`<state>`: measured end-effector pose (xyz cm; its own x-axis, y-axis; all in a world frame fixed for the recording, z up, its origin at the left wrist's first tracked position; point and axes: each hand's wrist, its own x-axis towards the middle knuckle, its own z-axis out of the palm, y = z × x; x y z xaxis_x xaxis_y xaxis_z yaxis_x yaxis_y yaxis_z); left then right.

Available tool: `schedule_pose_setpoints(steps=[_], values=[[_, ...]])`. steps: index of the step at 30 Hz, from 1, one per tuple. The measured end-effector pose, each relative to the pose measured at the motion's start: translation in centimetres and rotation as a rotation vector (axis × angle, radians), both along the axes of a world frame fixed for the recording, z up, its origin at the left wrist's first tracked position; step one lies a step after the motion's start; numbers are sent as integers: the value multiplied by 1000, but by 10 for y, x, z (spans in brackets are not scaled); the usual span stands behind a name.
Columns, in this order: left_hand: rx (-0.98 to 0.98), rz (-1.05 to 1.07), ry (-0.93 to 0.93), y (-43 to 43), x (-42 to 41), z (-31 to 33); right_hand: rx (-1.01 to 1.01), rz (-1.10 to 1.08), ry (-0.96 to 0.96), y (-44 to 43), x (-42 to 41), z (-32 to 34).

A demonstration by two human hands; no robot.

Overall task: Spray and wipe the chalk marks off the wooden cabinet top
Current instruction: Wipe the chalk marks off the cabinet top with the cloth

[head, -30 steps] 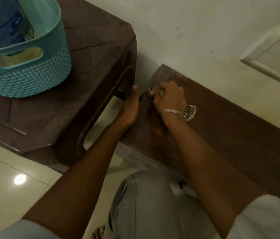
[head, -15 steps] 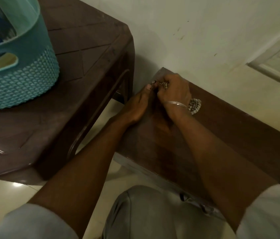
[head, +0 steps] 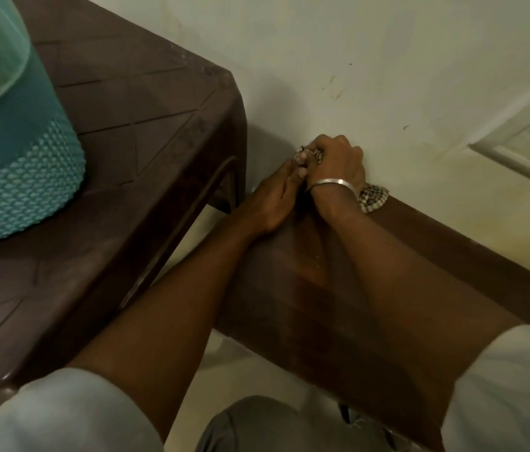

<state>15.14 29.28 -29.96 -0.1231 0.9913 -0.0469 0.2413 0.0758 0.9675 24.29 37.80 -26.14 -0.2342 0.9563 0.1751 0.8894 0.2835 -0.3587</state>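
Two zones apply. Near zone: the cabinet top [head: 420,256] between the forearms looks dark and mostly clean, with a few pale flecks [head: 317,257] at mid-width, possibly chalk. Far zone: the right hand [head: 338,164] is clenched round the bunched cloth [head: 373,199], pressing it into the far left corner. The left hand [head: 273,203] lies beside it, fingers straight, tips touching the cloth. Judgement: wiping is late-stage, with corner and flecks left. No spray bottle is visible. The wall [head: 322,60] blocks travel beyond. At left the top ends, with a gap before the table [head: 127,125] carrying the basket [head: 22,177]. Open travel lies rightward.
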Motion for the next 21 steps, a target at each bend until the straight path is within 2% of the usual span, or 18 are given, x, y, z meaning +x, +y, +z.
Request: schedule_pose_setpoints(steps=[7,12,14,18,21], values=[[3,7,115,26,1,6,36,19,-71,0,6,1],[-53,36,249,28,0,6,42,-50,-76,-3,40,1],[-63,67,237,28,-1,5,55,-86,-71,-2,64,0],[-73,110,99,25,0,8,68,-178,-56,-3,105,0],[-70,118,59,24,1,7,78,-260,-60,-6,107,-1]])
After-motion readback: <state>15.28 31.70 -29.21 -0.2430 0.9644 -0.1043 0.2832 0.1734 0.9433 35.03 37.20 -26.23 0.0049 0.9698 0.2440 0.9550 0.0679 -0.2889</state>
